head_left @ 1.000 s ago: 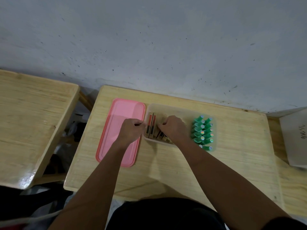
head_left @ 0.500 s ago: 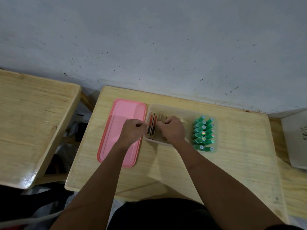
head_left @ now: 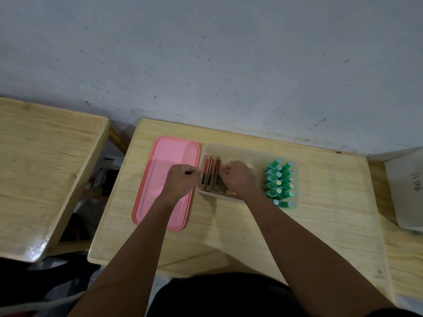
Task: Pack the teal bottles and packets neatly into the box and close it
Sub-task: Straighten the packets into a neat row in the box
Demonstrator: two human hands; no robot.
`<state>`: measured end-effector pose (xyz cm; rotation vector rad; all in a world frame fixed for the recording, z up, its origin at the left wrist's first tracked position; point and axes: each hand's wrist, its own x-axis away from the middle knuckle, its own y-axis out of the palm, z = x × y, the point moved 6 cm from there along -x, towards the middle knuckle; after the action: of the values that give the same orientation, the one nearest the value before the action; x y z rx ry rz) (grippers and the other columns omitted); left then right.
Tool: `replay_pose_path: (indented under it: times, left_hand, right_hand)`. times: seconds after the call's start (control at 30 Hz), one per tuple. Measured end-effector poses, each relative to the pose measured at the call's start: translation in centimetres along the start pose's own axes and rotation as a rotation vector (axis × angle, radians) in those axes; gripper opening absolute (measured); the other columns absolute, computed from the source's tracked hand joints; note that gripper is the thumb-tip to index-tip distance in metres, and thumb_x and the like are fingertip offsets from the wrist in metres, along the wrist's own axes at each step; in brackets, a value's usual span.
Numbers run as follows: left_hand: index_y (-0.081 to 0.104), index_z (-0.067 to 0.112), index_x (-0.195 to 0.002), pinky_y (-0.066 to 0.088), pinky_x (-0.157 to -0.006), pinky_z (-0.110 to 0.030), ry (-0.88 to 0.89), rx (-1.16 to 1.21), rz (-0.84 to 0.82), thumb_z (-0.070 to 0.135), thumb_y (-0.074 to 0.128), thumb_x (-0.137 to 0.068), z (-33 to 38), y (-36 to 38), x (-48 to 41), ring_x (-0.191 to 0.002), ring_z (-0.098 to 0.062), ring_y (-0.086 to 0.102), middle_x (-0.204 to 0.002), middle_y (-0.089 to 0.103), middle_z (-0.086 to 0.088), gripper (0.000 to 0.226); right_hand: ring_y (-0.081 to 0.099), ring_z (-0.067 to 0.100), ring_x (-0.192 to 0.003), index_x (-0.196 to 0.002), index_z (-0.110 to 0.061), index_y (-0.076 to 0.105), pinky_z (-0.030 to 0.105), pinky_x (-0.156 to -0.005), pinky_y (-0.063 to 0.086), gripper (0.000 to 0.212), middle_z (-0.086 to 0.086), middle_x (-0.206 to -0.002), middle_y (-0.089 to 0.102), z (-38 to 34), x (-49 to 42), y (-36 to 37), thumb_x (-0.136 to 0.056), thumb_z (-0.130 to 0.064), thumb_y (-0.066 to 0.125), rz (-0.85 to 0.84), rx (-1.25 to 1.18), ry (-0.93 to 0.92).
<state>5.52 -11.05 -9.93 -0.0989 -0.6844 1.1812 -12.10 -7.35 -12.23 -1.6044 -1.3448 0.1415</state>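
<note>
A clear plastic box (head_left: 248, 149) lies across the wooden table (head_left: 325, 216). Several teal bottles (head_left: 279, 182) lie in two rows at its right end. Brown packets with red and black stripes (head_left: 210, 174) stand on edge at its left end. My right hand (head_left: 239, 179) is inside the box, fingers closed against the right side of the packet row, hiding more packets beneath it. My left hand (head_left: 181, 181) is curled at the box's left rim, gripping it. The pink lid (head_left: 160, 202) lies flat just left of the box.
A second wooden table (head_left: 45, 170) stands to the left across a gap. A white board with writing (head_left: 409, 191) lies at the far right. A grey wall runs close behind the table. The near half of the table is bare wood.
My right hand has slid left inside the box, pushing the packets into a tight upright row at the left end. My left hand has stayed at the box's left rim.
</note>
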Motion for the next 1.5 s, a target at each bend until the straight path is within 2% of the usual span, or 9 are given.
replay_pose_path:
  times: [0.17, 0.3, 0.5, 0.8, 1.0, 1.23, 1.33, 1.4, 1.5]
  left_hand:
    - [0.068, 0.007, -0.112, 0.056, -0.087, -0.036, -0.005, -0.009, 0.002, 0.022, 0.061, -0.090, -0.2, 0.0, -0.1, -0.091, -0.018, 0.067, -0.104, 0.071, -0.007, 0.027]
    - [0.068, 0.007, -0.111, 0.057, -0.082, -0.032, -0.003, -0.018, 0.002, 0.021, 0.060, -0.091, 0.0, 0.0, -0.1, -0.087, -0.017, 0.067, -0.101, 0.071, -0.006, 0.026]
    - [0.068, 0.007, -0.110, 0.060, -0.076, -0.034, -0.019, 0.000, 0.007, 0.021, 0.061, -0.091, 0.1, 0.0, 0.1, -0.079, -0.023, 0.070, -0.085, 0.069, 0.000, 0.026]
    - [0.067, 0.005, -0.112, 0.058, -0.083, -0.035, -0.008, -0.016, 0.011, 0.021, 0.060, -0.091, 0.3, 0.0, 0.3, -0.085, -0.023, 0.069, -0.093, 0.070, -0.004, 0.027]
    - [0.068, 0.006, -0.112, 0.055, -0.090, -0.038, -0.015, -0.006, 0.016, 0.021, 0.061, -0.091, 0.0, 0.0, 0.2, -0.094, -0.021, 0.067, -0.106, 0.071, -0.009, 0.027]
    - [0.068, 0.006, -0.110, 0.059, -0.080, -0.036, -0.008, -0.019, 0.011, 0.022, 0.060, -0.091, 0.3, -0.1, 0.2, -0.083, -0.022, 0.069, -0.091, 0.070, -0.003, 0.026]
    - [0.068, 0.007, -0.111, 0.058, -0.080, -0.033, -0.010, -0.016, 0.016, 0.022, 0.060, -0.091, 0.3, -0.1, 0.2, -0.084, -0.019, 0.068, -0.096, 0.070, -0.004, 0.027]
    - [0.068, 0.007, -0.112, 0.057, -0.082, -0.032, -0.007, -0.021, 0.015, 0.023, 0.060, -0.091, 0.2, -0.1, 0.2, -0.086, -0.018, 0.067, -0.100, 0.071, -0.006, 0.027]
    - [0.067, 0.007, -0.113, 0.056, -0.086, -0.035, -0.006, -0.029, 0.011, 0.022, 0.059, -0.091, 0.2, 0.0, 0.2, -0.089, -0.019, 0.067, -0.103, 0.071, -0.006, 0.027]
  right_hand:
    - [0.066, 0.020, -0.093, -0.103, -0.026, 0.075, 0.030, -0.077, 0.050, 0.021, -0.002, -0.099, 0.073, -0.5, 0.0, 0.4, -0.093, -0.028, 0.057, -0.033, 0.088, -0.039]
    - [0.067, 0.021, -0.096, -0.105, -0.026, 0.074, 0.039, -0.086, 0.055, 0.024, -0.002, -0.104, 0.073, -0.4, 0.1, 0.6, -0.093, -0.023, 0.053, -0.117, 0.110, -0.072]
    - [0.066, 0.016, -0.086, -0.096, -0.029, 0.071, 0.026, -0.067, 0.043, 0.021, -0.010, -0.093, 0.072, 1.1, 0.7, -3.8, -0.089, -0.038, 0.054, 0.241, 0.145, 0.030]
    - [0.068, 0.021, -0.088, -0.096, -0.024, 0.071, 0.026, -0.067, 0.046, 0.017, -0.002, -0.093, 0.072, 0.5, 0.8, -1.9, -0.086, -0.036, 0.063, 0.137, 0.313, -0.006]
    - [0.067, 0.025, -0.088, -0.100, -0.016, 0.066, 0.032, -0.076, 0.052, 0.020, 0.003, -0.092, 0.071, 0.4, 1.0, -1.2, -0.083, -0.026, 0.064, 0.090, 0.124, 0.061]
    - [0.068, 0.019, -0.087, -0.100, -0.027, 0.062, 0.042, -0.082, 0.058, 0.031, -0.001, -0.099, 0.070, 0.9, 0.5, -0.4, -0.074, -0.039, 0.073, 0.087, -0.349, 0.141]
    - [0.064, 0.012, -0.089, -0.105, -0.025, 0.062, 0.018, -0.072, 0.054, 0.030, -0.005, -0.101, 0.067, 0.5, 0.4, 0.4, -0.079, -0.034, 0.074, 0.047, -0.388, 0.122]
    - [0.057, 0.007, -0.091, -0.111, -0.019, 0.065, -0.002, -0.059, 0.037, 0.030, -0.007, -0.100, 0.062, 0.6, 0.2, 0.7, -0.084, -0.031, 0.072, 0.034, -0.361, 0.114]
    - [0.066, 0.014, -0.099, -0.107, -0.018, 0.069, 0.019, -0.089, 0.051, 0.025, 0.000, -0.108, 0.071, 0.8, 0.1, 1.2, -0.085, -0.028, 0.072, 0.035, -0.430, 0.128]
